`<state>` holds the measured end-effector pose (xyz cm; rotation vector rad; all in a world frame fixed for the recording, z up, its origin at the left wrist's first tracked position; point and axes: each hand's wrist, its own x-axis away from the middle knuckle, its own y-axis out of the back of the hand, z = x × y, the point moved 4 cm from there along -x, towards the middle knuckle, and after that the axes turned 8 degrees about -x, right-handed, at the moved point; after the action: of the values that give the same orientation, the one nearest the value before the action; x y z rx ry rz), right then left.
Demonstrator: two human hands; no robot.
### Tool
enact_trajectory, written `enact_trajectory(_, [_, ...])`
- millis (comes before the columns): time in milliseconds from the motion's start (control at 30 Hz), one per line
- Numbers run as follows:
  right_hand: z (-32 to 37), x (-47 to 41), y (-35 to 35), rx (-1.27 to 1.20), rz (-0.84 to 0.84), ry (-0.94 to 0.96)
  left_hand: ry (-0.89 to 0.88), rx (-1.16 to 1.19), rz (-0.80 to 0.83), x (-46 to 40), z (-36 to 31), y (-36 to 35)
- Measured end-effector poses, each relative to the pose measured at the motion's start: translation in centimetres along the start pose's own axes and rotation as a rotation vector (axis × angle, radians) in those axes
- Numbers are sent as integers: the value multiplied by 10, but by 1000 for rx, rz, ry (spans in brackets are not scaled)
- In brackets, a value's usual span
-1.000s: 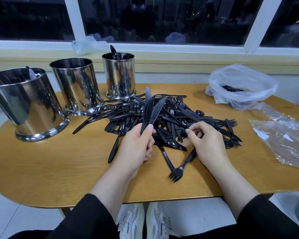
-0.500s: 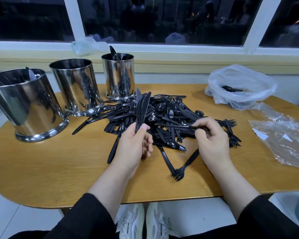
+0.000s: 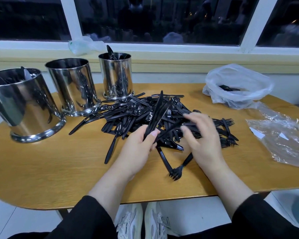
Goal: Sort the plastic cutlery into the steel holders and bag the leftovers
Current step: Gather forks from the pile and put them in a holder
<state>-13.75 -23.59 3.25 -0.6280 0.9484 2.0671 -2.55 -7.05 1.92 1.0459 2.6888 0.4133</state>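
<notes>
Several black knives (image 3: 158, 116) pinched upright in the left hand (image 3: 138, 149), blades slanting up and away over the cutlery pile (image 3: 162, 121); steel holders (image 3: 72, 87) lie far-left of it; right hand (image 3: 204, 140), blurred, grasp indeterminate, hovers on the pile's near-right side.

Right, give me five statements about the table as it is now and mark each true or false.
1. The left hand holds several black knives upright. True.
2. Four steel holders stand on the table. False: three.
3. The white bag at the far right already has some cutlery in it. True.
4. The cutlery pile is white. False: black.
5. A fork lies on its own near the table's front edge, between the wrists. True.
</notes>
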Motion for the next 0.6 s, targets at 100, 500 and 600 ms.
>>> enact_trajectory(100, [-10, 0, 21, -88, -334, -203, 44, 143, -51, -2, 3, 4])
enact_trajectory(500, [-37, -1, 15, 351, -6, -443, 28, 188, -30, -4, 8, 3])
enact_trajectory(600, [-43, 1, 9, 580, 141, -467, 32, 220, -22, -5, 9, 2])
